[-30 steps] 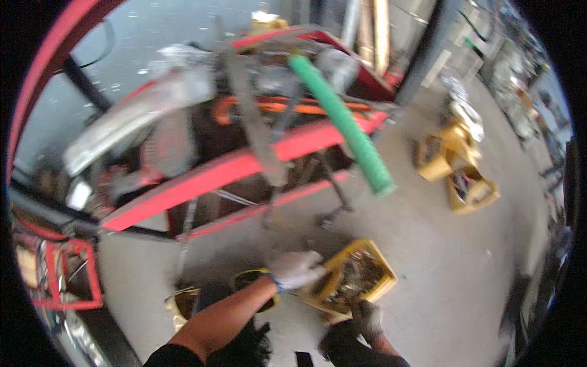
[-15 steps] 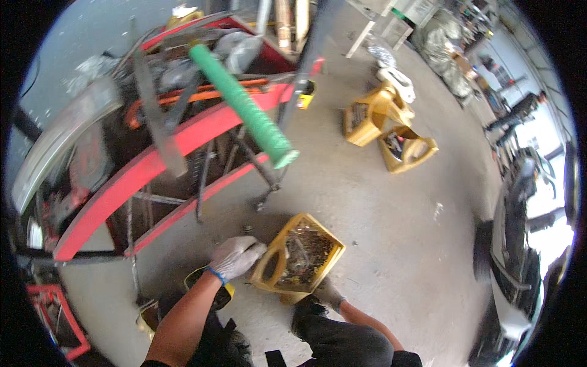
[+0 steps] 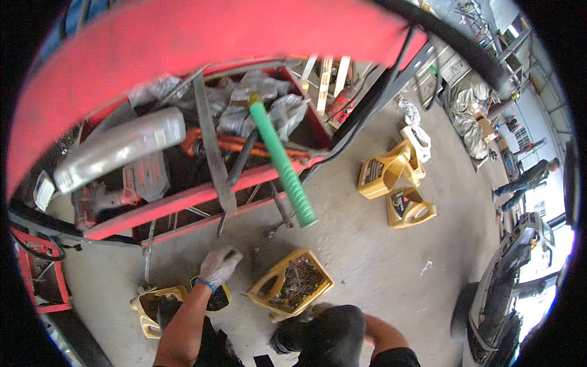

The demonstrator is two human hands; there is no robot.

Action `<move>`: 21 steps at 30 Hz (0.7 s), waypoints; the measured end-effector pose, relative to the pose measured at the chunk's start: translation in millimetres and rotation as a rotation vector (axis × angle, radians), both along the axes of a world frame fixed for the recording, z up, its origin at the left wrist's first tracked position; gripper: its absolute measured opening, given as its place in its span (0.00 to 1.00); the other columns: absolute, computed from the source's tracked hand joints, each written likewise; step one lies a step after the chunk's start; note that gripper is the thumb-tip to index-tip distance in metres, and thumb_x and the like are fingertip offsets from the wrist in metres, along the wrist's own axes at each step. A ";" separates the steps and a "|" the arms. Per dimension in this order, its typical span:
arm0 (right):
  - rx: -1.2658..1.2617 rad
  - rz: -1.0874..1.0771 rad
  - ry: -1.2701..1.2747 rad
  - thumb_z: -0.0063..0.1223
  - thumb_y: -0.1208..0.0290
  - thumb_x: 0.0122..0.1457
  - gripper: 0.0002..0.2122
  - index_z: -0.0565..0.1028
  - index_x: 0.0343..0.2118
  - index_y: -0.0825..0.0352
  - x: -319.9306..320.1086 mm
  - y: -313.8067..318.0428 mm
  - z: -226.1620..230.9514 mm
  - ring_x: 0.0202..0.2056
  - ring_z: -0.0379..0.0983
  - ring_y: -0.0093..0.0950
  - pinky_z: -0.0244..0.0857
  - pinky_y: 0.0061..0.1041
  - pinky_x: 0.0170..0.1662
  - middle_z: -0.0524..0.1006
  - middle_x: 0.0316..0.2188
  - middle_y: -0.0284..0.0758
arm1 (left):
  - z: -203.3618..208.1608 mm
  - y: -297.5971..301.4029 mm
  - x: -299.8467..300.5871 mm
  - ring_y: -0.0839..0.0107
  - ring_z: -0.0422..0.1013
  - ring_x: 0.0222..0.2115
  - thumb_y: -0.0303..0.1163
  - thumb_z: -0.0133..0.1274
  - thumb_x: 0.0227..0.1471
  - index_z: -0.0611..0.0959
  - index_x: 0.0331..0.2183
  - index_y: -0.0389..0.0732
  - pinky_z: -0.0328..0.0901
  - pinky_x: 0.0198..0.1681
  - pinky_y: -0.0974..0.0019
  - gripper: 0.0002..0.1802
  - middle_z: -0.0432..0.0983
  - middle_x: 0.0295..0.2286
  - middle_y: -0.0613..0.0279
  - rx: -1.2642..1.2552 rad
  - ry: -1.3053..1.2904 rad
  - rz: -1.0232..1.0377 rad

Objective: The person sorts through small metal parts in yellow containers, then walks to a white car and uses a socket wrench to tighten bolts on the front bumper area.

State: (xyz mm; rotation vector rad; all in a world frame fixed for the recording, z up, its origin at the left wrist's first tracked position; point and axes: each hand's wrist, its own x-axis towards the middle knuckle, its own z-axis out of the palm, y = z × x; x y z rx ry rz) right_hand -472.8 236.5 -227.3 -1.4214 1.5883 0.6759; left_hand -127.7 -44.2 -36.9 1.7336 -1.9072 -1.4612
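Note:
My left hand (image 3: 220,266), in a whitish glove, hovers left of a cut-open yellow jug (image 3: 262,298) that holds small dark metal bits, likely screws and bolts. Its fingers are curled closed; whatever they may hold is too small to make out. Just under that wrist sits a small black-and-yellow container (image 3: 221,300) with dark contents. Beside it, partly behind my forearm, is another cut yellow jug (image 3: 147,318). My right hand (image 3: 321,309) is mostly hidden behind my knee, low beside the middle jug; its fingers do not show.
A red tool cart (image 3: 269,178) fills the upper left, with a green-handled bar (image 3: 284,165) sticking out over its edge. More yellow jugs (image 3: 382,174) stand on the floor ahead. A car (image 3: 498,287) is at right, and a person (image 3: 526,180) stands farther back.
My left hand has moved off the middle jug, leftward and slightly down. My right hand has sunk behind the knee. The view has shifted, showing more of the cart and the jug at lower left.

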 end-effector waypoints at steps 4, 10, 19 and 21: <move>-0.013 0.095 0.192 0.45 0.59 0.58 0.18 0.81 0.42 0.64 -48.3 -101.3 107.3 0.42 0.80 0.43 0.73 0.44 0.45 0.81 0.42 0.45 | 23.6 46.6 8.8 0.48 0.76 0.38 0.46 0.51 0.56 0.84 0.40 0.43 0.66 0.42 0.49 0.19 0.80 0.35 0.47 0.066 -0.096 0.332; -0.297 -0.105 0.034 0.43 0.61 0.59 0.16 0.80 0.28 0.67 -47.7 -39.0 219.2 0.35 0.79 0.46 0.72 0.50 0.38 0.81 0.31 0.46 | 116.0 150.2 53.6 0.51 0.76 0.28 0.45 0.51 0.57 0.83 0.40 0.40 0.70 0.34 0.55 0.19 0.81 0.28 0.50 -0.058 -0.188 0.190; 0.252 -0.675 0.080 0.49 0.51 0.53 0.19 0.85 0.30 0.62 6.8 344.5 435.6 0.43 0.79 0.44 0.71 0.40 0.44 0.82 0.38 0.48 | 281.0 224.1 224.9 0.57 0.80 0.34 0.45 0.51 0.53 0.84 0.41 0.34 0.73 0.37 0.54 0.24 0.82 0.33 0.44 0.346 -0.636 -0.222; 0.167 -0.928 0.155 0.47 0.55 0.54 0.18 0.85 0.29 0.61 15.9 372.0 479.4 0.42 0.80 0.43 0.72 0.40 0.45 0.82 0.37 0.46 | 299.7 223.6 247.9 0.53 0.76 0.41 0.46 0.51 0.54 0.83 0.45 0.37 0.70 0.46 0.54 0.25 0.81 0.42 0.54 0.155 -0.756 -0.405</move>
